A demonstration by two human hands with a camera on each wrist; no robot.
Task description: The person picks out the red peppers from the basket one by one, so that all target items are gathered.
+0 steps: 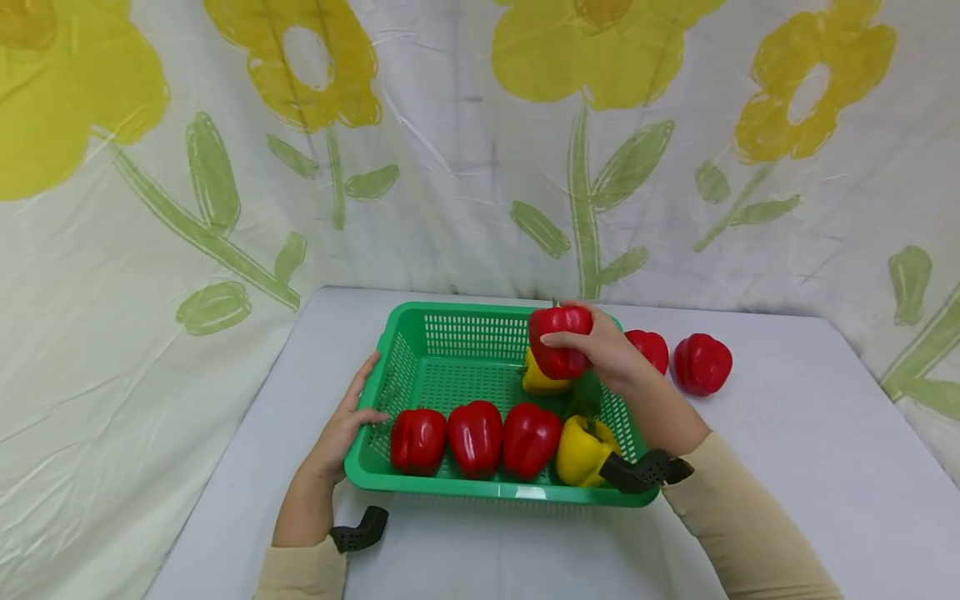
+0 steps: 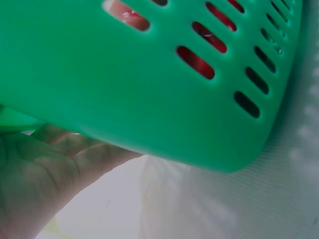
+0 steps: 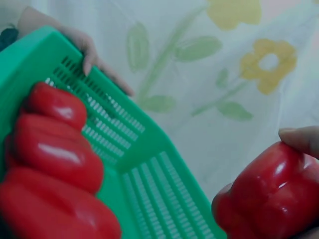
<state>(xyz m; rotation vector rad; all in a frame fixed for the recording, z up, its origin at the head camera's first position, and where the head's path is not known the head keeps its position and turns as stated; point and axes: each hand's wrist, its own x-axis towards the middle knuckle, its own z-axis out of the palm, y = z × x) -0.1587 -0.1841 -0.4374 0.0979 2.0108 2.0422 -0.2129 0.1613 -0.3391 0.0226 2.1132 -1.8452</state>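
A red bell pepper point(image 1: 557, 340) is held by my right hand point(image 1: 611, 354) over the right back part of a green plastic basket point(image 1: 450, 482). In the right wrist view the thumb and fingers grip this pepper point(image 3: 271, 196). On the basket's left side, my left hand point(image 1: 341, 437) holds the rim, thumb over the inside and fingers along the outer wall. Three red bell peppers point(image 1: 475, 440) line the basket's front. Beside them sits a yellow bell pepper point(image 1: 583, 450); another yellow pepper point(image 1: 542, 382) lies below the held one, partly hidden.
Two more red peppers point(image 1: 702, 364) stand on the white table point(image 1: 795, 433) right of the basket, one partly behind the right arm. A dark green item point(image 1: 587, 395) lies inside at the right, mostly covered. Behind the table hangs a flower-patterned cloth point(image 1: 450, 167).
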